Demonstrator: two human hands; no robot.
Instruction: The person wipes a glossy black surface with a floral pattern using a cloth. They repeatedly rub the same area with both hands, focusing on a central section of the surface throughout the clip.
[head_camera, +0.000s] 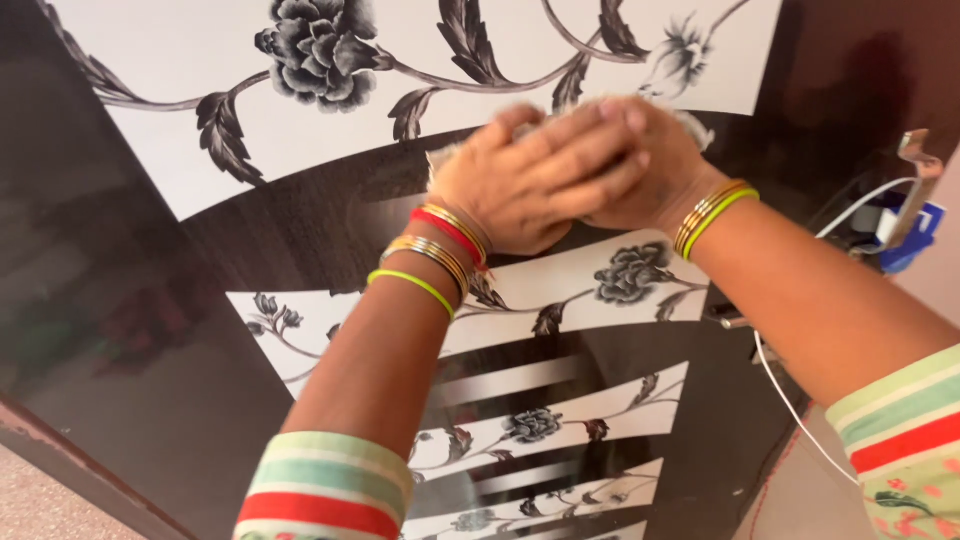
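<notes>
My left hand (530, 180) lies flat over my right hand (650, 160), both pressed against a glossy dark brown cabinet door (300, 230) printed with white bands and grey flowers. A pale cloth (700, 128) peeks out from under the hands at their right and left edges. Both wrists wear several bangles in gold, red and yellow-green. My sleeves are striped in red, green and cream.
A white cable (790, 400) runs down the door's right side from a white plug and blue object (905, 235) near a metal bracket (920, 155). A speckled floor (40, 505) shows at the lower left.
</notes>
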